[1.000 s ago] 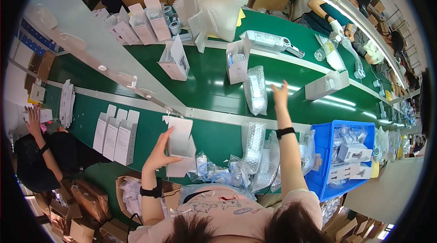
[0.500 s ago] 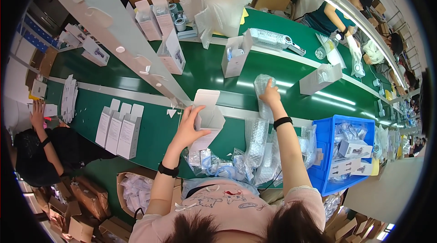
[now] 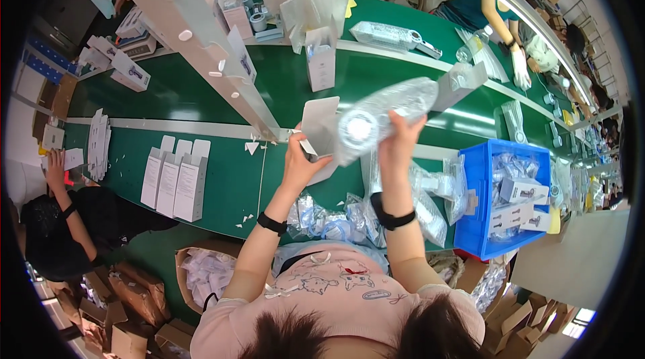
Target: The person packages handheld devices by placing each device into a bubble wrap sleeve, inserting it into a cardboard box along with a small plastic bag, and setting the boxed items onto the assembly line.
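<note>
My left hand (image 3: 301,164) is closed on the side of a white carton (image 3: 318,124), whose top flap stands up. Just right of the carton's mouth, my right hand (image 3: 403,138) grips a bubble-wrapped device (image 3: 393,111). The device lies tilted, with its round white head toward the carton and the rest stretching up to the right. Below my hands, several small clear bags with blue and white parts (image 3: 329,219) rest along the bench's near edge. Other bubble-wrapped devices (image 3: 430,214) lie below and right of my right hand.
Three open white cartons (image 3: 176,181) stand at left on the green bench. A blue bin (image 3: 472,228) of wrapped parts and small boxes is at right. Cartons, one with a tall side (image 3: 321,63), stand on the green belt beyond. A slanting metal post (image 3: 201,56) rises left of my hands.
My right hand has lifted the bubble-wrapped device and brought it left and nearer, beside the carton's mouth. Cartons on the belt appear further left and higher in the picture.
</note>
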Available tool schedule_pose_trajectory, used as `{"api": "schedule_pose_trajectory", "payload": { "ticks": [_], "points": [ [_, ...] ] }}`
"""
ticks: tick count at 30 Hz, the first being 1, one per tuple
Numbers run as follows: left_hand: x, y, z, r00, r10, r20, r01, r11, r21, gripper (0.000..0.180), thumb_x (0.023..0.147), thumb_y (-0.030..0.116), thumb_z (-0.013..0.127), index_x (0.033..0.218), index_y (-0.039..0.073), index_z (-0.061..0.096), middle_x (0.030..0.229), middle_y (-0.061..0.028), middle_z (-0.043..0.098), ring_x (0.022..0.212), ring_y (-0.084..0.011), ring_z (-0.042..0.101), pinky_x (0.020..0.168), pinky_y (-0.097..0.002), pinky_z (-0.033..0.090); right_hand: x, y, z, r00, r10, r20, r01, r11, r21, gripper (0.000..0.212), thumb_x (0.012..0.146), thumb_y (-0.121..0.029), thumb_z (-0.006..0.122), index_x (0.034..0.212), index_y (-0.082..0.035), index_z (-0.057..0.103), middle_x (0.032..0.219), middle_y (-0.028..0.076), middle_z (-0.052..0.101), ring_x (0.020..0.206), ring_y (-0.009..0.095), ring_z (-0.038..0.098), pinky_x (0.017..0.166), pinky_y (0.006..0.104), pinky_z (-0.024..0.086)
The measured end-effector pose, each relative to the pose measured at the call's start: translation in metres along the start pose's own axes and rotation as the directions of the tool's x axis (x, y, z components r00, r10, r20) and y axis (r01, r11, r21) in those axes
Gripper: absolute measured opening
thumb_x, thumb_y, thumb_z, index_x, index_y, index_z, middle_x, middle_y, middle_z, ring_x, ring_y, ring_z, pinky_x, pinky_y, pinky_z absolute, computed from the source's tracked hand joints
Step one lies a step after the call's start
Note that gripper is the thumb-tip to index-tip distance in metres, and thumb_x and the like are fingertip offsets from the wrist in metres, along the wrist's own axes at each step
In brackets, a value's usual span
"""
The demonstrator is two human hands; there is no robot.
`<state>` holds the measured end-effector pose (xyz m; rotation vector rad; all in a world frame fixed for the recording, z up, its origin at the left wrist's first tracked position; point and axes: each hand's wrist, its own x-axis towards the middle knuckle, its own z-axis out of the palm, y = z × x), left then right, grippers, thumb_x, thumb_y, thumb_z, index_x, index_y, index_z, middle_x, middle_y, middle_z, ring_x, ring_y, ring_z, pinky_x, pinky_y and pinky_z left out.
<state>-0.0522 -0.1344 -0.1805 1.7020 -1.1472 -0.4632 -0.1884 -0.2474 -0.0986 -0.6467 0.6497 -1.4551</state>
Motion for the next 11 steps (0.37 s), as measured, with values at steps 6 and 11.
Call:
{"api": "schedule_pose_trajectory", "payload": {
  "ticks": [6,11],
  "points": [
    [-0.02,-0.009,0.016,0.973,0.11,-0.203,-0.128,0.989,-0.079,0.069,0.055,0.017,0.08,0.101,0.007,0.03,0.11,-0.0209,0.047,0.088,-0.0343,0.055,0.077,-0.0379,0.044,-0.037,0.024,0.016,0.785,-0.363,0.502,0.615,0.371,-0.696,0.069,0.069,-0.015,0.068,0.125,-0.015,0.027,0.116,0.011,0.039,0.113,0.03,0.037,0.09,0.0455,0.034],
    [-0.046,-0.011,-0.001,0.971,0.074,-0.229,-0.084,0.996,-0.032,0.058,0.062,0.011,0.074,0.099,0.008,0.03,0.125,-0.0252,0.035,0.104,-0.0388,0.047,0.085,-0.0382,0.04,-0.067,0.032,-0.021,0.479,0.073,0.875,0.878,-0.022,-0.479,0.077,0.071,-0.029,0.068,0.131,-0.018,0.022,0.134,0.012,0.023,0.125,0.032,0.024,0.093,0.0617,0.02]
  ]
}}
